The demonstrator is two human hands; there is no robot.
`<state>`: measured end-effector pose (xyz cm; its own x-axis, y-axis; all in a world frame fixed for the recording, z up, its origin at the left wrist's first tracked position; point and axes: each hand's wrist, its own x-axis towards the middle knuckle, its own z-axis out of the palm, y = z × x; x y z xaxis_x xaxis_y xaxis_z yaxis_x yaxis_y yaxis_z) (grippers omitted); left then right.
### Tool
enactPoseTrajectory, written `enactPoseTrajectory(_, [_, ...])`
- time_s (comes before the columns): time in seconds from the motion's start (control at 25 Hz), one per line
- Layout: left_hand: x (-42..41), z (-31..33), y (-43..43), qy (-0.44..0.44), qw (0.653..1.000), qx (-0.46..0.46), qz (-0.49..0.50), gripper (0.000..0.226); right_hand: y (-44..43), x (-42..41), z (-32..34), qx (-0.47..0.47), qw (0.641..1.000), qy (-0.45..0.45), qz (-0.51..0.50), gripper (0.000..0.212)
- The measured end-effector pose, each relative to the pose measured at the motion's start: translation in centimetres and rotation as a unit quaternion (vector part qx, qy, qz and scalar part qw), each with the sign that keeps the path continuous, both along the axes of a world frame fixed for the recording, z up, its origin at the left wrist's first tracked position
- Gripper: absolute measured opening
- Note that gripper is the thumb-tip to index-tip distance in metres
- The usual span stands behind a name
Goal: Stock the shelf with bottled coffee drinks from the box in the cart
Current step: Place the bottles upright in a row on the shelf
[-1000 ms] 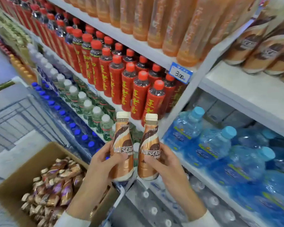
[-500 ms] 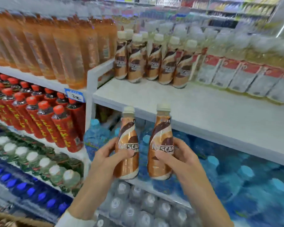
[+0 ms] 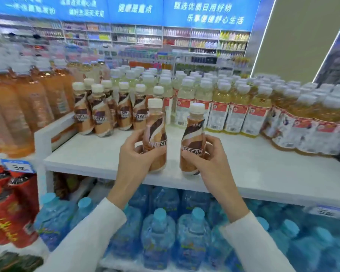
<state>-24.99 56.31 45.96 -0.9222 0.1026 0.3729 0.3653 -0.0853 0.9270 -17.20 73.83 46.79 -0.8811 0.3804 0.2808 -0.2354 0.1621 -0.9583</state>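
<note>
Lower frame: blue-capped clear water bottles (image 3: 159,234). Centre: left hand (image 3: 134,154) wrapped round a brown-and-cream plastic coffee bottle (image 3: 155,132), right hand (image 3: 210,160) gripping a second coffee bottle (image 3: 193,138). Both upright, apart, at the white shelf (image 3: 86,156) front edge; contact unclear. Behind, centre left: row of matching coffee bottles (image 3: 102,116).
</note>
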Motion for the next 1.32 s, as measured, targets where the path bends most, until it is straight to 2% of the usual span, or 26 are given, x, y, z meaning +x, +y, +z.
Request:
enactPoseTrajectory(0.16, [-1.2,-0.4,0.9,0.011,0.999,-0.037,0.007,0.065,0.7,-1.1,-1.0,0.022,1.0,-0.01,-0.018,0.05])
enactPoseTrajectory(0.44, [-1.1,-1.6,0.3,0.012,0.998,-0.066,-0.016,0.07,0.8,-0.9,-2.1,0.043,0.999,-0.03,-0.015,0.06])
enactPoseTrajectory(0.56, [-0.5,-2.0,0.4,0.021,0.992,-0.12,0.04,0.085,0.3,-0.3,-2.6,0.071,0.995,-0.029,-0.067,0.072])
enactPoseTrajectory(0.64, [-0.3,-2.0,0.6,0.023,0.985,-0.152,0.084,0.093,0.0,-0.3,-2.7,0.079,0.992,-0.021,-0.096,0.067])
enactPoseTrajectory(0.76, [-0.4,-1.9,0.5,0.014,0.984,-0.161,0.08,0.078,-0.1,-0.3,-2.8,0.092,0.99,-0.025,-0.108,0.06])
enactPoseTrajectory(0.92, [-1.7,-1.9,-0.9,-0.035,0.992,-0.119,-0.019,0.056,0.0,-0.2,-3.0,0.092,0.99,-0.027,-0.1,0.057])
enactPoseTrajectory(1.04, [-2.1,-1.8,-1.2,-0.036,0.987,-0.138,-0.069,0.048,-0.1,-0.1,-2.9,0.091,0.99,-0.03,-0.101,0.056])
enactPoseTrajectory(1.16, [-1.5,-1.9,-0.8,-0.03,0.989,-0.133,-0.064,0.047,0.0,0.0,-2.7,0.095,0.99,-0.037,-0.097,0.056])
enactPoseTrajectory(1.32, [-0.6,-1.5,0.1,-0.013,0.991,-0.131,-0.021,0.062,-0.3,-0.3,-2.7,0.099,0.99,-0.039,-0.089,0.056])
